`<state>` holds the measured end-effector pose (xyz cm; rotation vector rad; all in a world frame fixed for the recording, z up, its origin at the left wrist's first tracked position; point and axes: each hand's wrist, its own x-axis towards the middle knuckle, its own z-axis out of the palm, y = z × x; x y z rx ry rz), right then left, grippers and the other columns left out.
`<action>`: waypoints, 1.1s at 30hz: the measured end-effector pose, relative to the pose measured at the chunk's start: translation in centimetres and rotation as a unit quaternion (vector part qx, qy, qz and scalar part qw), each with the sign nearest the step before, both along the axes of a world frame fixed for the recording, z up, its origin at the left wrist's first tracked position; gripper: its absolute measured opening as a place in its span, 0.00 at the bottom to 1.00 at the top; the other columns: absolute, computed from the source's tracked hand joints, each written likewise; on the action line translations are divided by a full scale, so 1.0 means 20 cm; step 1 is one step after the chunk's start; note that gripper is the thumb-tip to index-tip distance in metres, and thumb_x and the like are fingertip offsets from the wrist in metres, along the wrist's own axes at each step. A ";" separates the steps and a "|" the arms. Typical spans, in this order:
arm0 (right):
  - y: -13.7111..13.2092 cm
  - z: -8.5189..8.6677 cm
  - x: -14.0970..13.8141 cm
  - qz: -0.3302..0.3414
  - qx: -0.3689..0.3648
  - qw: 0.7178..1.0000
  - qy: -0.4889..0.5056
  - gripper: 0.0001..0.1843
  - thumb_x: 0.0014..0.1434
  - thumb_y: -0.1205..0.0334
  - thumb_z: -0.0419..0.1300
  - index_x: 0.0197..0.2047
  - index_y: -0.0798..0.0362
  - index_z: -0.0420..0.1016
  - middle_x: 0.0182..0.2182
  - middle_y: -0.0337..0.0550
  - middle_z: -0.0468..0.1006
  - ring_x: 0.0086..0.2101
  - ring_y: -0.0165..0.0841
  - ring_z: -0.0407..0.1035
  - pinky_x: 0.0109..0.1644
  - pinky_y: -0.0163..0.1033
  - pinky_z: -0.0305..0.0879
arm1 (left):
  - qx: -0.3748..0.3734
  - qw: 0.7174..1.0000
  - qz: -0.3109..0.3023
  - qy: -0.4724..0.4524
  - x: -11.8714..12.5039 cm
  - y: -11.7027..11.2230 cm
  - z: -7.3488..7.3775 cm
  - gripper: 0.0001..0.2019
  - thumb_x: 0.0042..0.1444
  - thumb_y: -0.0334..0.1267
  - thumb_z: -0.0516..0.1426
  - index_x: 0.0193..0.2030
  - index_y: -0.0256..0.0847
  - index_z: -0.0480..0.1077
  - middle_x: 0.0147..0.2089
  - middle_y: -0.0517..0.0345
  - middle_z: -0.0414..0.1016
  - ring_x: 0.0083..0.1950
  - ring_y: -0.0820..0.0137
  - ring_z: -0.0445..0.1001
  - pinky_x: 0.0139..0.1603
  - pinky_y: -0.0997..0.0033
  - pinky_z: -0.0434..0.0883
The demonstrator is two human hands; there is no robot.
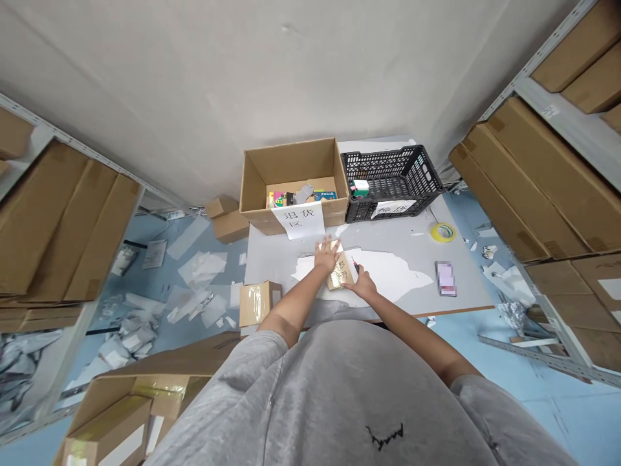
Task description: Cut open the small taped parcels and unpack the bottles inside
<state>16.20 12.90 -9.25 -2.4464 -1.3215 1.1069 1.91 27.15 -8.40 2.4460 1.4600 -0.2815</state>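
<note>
A small brown cardboard box [341, 273] with dark handwriting on top lies on the table in front of me. My left hand [328, 255] rests on the far left part of this box, its fingers spread. Close to the box's right side, my right hand [363, 283] is closed around a utility knife [356, 266] with a red and black handle. Its thin tip points away from me, and my right thumb reaches the box's near right corner. Beneath the box, torn white paper [392, 270] covers part of the table.
At the table's back stand a large open carton [291, 158] with packaged goods and a black plastic crate [394, 175]. A taped box [255, 304] is at the left. Yellow tape [443, 232] and a phone [445, 278] lie right. Shelves of cartons flank both sides.
</note>
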 end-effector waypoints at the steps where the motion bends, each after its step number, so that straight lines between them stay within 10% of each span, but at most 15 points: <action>1: -0.01 -0.01 0.00 -0.003 -0.003 1.000 -0.001 0.65 0.46 0.37 0.75 0.76 0.50 0.47 0.61 0.61 0.69 0.57 0.53 0.72 0.56 0.49 0.68 | 0.006 0.998 -0.059 -0.024 -0.03 0.00 0.01 0.33 0.71 0.57 0.41 0.81 0.59 0.41 0.83 0.55 0.41 0.81 0.52 0.41 0.76 0.40 0.44; 8: 0.04 -0.07 0.13 -0.038 0.030 0.998 0.039 0.68 0.42 0.47 0.79 0.76 0.51 0.46 0.60 0.58 0.71 0.58 0.49 0.72 0.57 0.46 0.69 | -0.068 0.990 -0.106 0.071 -0.12 0.07 0.09 0.67 0.40 0.74 0.66 0.81 0.51 0.43 0.82 0.36 0.34 0.77 0.35 0.47 0.70 0.35 0.55; 12: 0.10 -0.05 0.21 -0.101 0.078 0.992 0.016 0.55 0.54 0.51 0.73 0.75 0.53 0.49 0.59 0.58 0.74 0.58 0.48 0.72 0.57 0.46 0.70 | -0.063 0.987 0.055 0.139 -0.05 -0.04 0.08 0.57 0.50 0.76 0.58 0.78 0.42 0.51 0.81 0.29 0.36 0.70 0.37 0.61 0.58 0.43 0.71; 16: 0.14 -0.04 0.21 -0.122 0.108 0.986 0.022 0.44 0.60 0.52 0.67 0.73 0.54 0.55 0.55 0.56 0.78 0.55 0.47 0.74 0.57 0.46 0.70 | -0.033 0.972 0.162 0.165 0.02 -0.19 0.04 0.50 0.59 0.73 0.50 0.76 0.34 0.56 0.76 0.25 0.51 0.70 0.33 0.61 0.64 0.34 0.64; 20: 0.12 -0.08 0.17 -0.117 0.100 0.986 0.066 0.43 0.56 0.51 0.70 0.70 0.52 0.59 0.54 0.51 0.80 0.52 0.44 0.76 0.57 0.45 0.70 | -0.002 0.994 0.080 0.076 0.00 -0.23 0.00 0.44 0.66 0.65 0.48 0.78 0.35 0.53 0.76 0.32 0.55 0.78 0.38 0.46 0.73 0.34 0.52; 25: 0.10 -0.16 0.15 -0.151 0.077 0.979 0.110 0.41 0.55 0.50 0.72 0.66 0.52 0.62 0.55 0.51 0.80 0.52 0.43 0.77 0.55 0.45 0.71 | 0.015 0.995 -0.083 -0.053 -0.08 -0.20 -0.05 0.36 0.70 0.58 0.49 0.78 0.41 0.52 0.73 0.41 0.61 0.72 0.53 0.60 0.73 0.53 0.57; 33: 0.10 -0.18 0.18 -0.152 0.085 0.979 0.102 0.43 0.51 0.49 0.74 0.65 0.52 0.64 0.55 0.50 0.80 0.53 0.42 0.76 0.57 0.44 0.70 | 0.007 0.991 -0.131 -0.010 -0.06 -0.17 -0.06 0.31 0.74 0.50 0.45 0.77 0.35 0.53 0.64 0.33 0.70 0.66 0.51 0.69 0.65 0.54 0.65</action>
